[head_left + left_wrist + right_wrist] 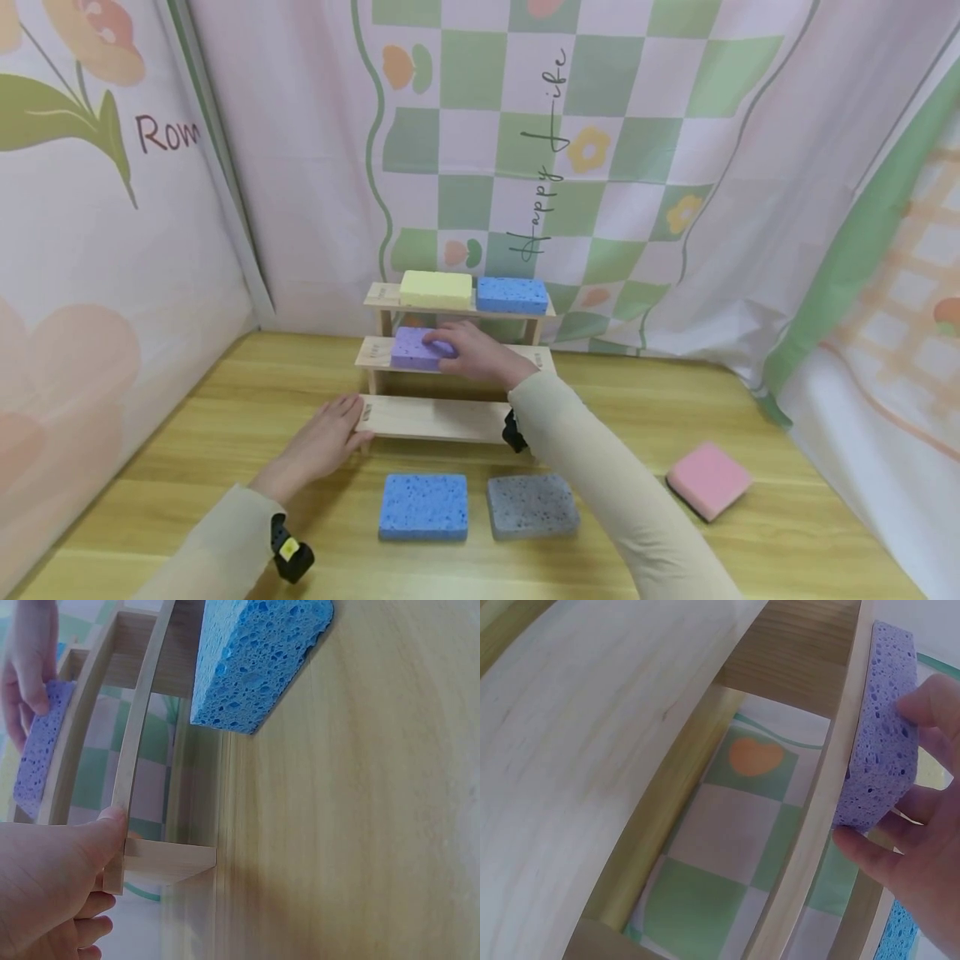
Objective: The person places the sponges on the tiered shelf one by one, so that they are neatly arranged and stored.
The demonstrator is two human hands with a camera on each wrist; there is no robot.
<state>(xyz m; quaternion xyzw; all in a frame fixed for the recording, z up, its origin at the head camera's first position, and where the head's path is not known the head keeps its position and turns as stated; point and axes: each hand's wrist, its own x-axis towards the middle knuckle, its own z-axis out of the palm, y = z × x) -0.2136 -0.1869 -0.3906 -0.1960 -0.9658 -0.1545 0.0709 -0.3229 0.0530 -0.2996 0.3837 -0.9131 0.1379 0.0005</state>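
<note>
A purple sponge point(420, 348) lies on the middle step of a three-tier wooden rack point(435, 418), toward its left end. My right hand point(483, 354) grips the sponge's right end, thumb on one side and fingers on the other, as the right wrist view shows. With the left hand point(330, 429) I hold the left end of the lowest board; in the left wrist view the thumb point(112, 821) presses on the board and the fingers curl past its end. On the top step sit a yellow sponge point(436, 290) and a blue sponge point(512, 294), side by side.
In front of the rack, a second blue sponge point(423, 507) and a grey sponge point(533, 506) lie flat on the wooden table point(225, 433). A pink sponge point(709, 481) with a dark underside is off to the right. Patterned curtains point(495, 150) close in the back and sides.
</note>
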